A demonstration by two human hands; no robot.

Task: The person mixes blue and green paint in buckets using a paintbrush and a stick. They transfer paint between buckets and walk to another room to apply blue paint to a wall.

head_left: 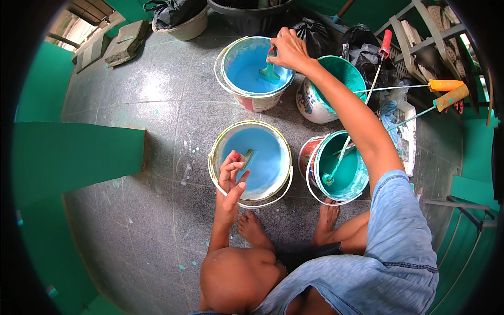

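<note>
The left hand [229,181], fingers curled and slightly parted, is at a red-handled paintbrush [248,159] over the near bucket [286,157] of bluish liquid; I cannot tell whether it grips. In the far bucket [255,102], a green-bristled paintbrush [270,74] hangs pinched in the right hand [290,50]. Rightward, a red-handled roller frame [386,43] leans in a green-paint bucket [361,176].

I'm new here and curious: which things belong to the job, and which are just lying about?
Apparently in use:
paintbrush in the right hand
second paintbrush at the left hand
far bucket of bluish liquid
near bucket, likewise

Probably lying about:
bucket of green liquid
pale basin
black plastic bag
greyish slabs
</note>
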